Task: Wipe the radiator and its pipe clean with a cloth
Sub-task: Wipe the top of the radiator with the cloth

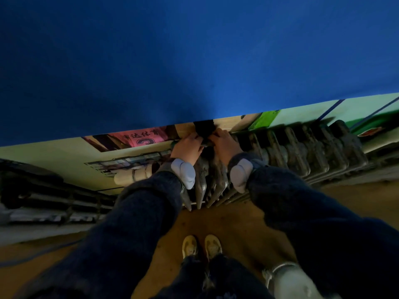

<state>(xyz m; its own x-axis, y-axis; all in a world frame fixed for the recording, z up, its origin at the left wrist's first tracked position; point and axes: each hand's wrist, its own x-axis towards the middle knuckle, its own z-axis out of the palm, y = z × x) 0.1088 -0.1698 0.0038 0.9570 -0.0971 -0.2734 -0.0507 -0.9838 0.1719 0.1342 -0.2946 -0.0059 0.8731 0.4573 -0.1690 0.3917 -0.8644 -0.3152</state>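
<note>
Where left hand (187, 147) faces right hand (225, 145), cloth (204, 127) bunches.

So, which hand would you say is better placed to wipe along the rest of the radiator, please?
Right, probably. Both hands seem to grip the dark cloth, but the right hand lies nearer the grey ribbed metal radiator, which stretches to that side; the left hand sits at its end.

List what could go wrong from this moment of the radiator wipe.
1. The left hand and right hand grip the dark cloth in the tight gap under the blue panel; knuckles might scrape there.
2. The grimy radiator sections sit right below the dark sleeves, which could pick up dirt.
</note>
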